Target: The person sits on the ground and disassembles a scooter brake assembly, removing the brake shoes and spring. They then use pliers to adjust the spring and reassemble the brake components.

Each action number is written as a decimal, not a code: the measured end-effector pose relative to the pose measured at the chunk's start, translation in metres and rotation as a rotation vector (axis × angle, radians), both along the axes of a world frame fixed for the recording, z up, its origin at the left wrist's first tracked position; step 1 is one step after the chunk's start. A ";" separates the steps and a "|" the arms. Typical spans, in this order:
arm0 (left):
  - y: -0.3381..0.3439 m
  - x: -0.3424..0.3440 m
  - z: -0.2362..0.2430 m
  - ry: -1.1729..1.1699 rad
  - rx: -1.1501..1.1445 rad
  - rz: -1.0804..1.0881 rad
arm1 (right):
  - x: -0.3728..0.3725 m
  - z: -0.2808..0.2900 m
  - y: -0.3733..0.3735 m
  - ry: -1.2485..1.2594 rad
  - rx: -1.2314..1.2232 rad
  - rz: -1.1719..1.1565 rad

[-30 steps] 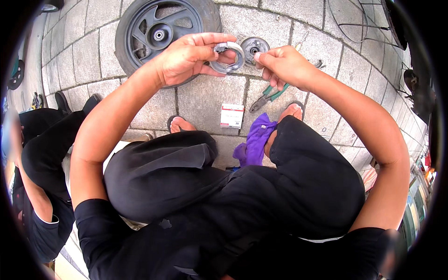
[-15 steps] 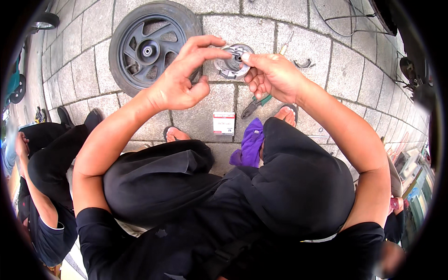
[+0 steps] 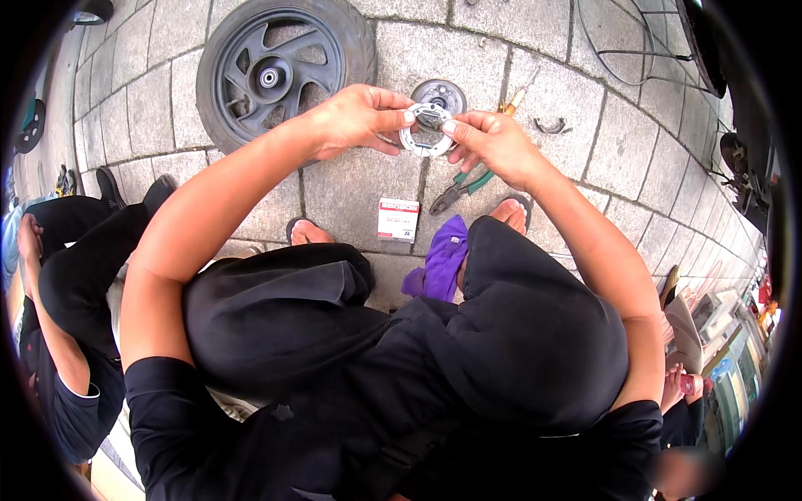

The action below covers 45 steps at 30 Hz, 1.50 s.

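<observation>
The left hand and the right hand grip together a grey metal ring part, fingers closed on its two sides, above the stone pavement. Green pliers lie under it, near a black wheel.

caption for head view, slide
Squatting on pavers, left hand and right hand hold a metal ring beside a wheel.

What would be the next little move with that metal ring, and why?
Probably steady the ring and work its right side into place: both the left hand and right hand pinch it in mid-air above the round hub part on the paving.
</observation>
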<state>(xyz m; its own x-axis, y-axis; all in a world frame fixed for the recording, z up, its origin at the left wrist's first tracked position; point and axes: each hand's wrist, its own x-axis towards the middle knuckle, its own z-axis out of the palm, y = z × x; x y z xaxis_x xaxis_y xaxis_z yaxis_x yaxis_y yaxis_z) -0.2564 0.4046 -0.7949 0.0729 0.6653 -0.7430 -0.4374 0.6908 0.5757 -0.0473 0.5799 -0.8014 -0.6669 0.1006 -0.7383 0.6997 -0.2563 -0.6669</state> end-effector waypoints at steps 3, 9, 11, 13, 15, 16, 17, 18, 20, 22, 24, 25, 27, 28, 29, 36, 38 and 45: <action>0.003 0.003 -0.016 -0.030 -0.065 -0.008 | 0.005 -0.013 -0.004 -0.053 -0.051 -0.054; 0.018 0.005 -0.040 0.062 -0.032 -0.033 | 0.005 -0.024 -0.005 -0.064 -0.057 -0.187; 0.024 0.006 -0.043 0.098 -0.027 -0.036 | 0.003 -0.028 -0.004 -0.073 -0.037 -0.200; 0.027 0.010 -0.042 0.162 -0.057 -0.010 | 0.002 -0.031 -0.003 -0.088 0.002 -0.188; 0.031 0.014 -0.043 0.216 -0.073 -0.008 | 0.000 -0.031 -0.002 -0.090 0.073 -0.165; 0.033 0.016 -0.044 0.238 -0.075 -0.018 | -0.002 -0.030 -0.002 -0.092 0.108 -0.151; 0.034 0.018 -0.045 0.259 -0.078 -0.028 | -0.002 -0.030 -0.002 -0.093 0.127 -0.149; 0.034 0.020 -0.045 0.271 -0.077 -0.020 | -0.003 -0.030 -0.003 -0.093 0.145 -0.147; 0.036 0.022 -0.042 0.299 -0.068 -0.009 | -0.004 -0.031 -0.001 -0.080 0.202 -0.162; 0.041 0.022 -0.038 0.330 -0.080 -0.015 | -0.005 -0.031 -0.001 -0.056 0.271 -0.185; 0.042 0.024 -0.039 0.352 -0.092 -0.022 | -0.006 -0.035 0.000 -0.056 0.293 -0.181; 0.042 0.024 -0.041 0.361 -0.095 -0.025 | -0.008 -0.035 0.000 -0.054 0.305 -0.177; 0.040 0.025 -0.043 0.371 -0.103 -0.031 | -0.010 -0.027 0.000 -0.094 0.311 -0.124; 0.040 0.026 -0.042 0.370 -0.104 -0.037 | -0.010 -0.023 0.001 -0.117 0.317 -0.101; 0.040 0.027 -0.042 0.370 -0.104 -0.043 | -0.008 -0.027 0.001 -0.110 0.326 -0.107; 0.044 0.026 -0.048 0.368 -0.127 -0.039 | -0.013 -0.035 -0.001 -0.141 0.393 -0.117; 0.043 0.029 -0.049 0.368 -0.123 -0.029 | -0.014 -0.035 -0.001 -0.148 0.413 -0.102; 0.041 0.029 -0.054 0.327 -0.159 0.003 | -0.018 -0.035 0.002 -0.169 0.464 -0.042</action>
<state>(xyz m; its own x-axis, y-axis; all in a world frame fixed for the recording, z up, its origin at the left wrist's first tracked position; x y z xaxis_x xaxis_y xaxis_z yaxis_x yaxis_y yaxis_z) -0.2275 0.4460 -0.8488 -0.1873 0.5397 -0.8207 -0.2503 0.7817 0.5712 -0.0653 0.5817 -0.8364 -0.5298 0.4688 -0.7068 0.8035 0.0109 -0.5952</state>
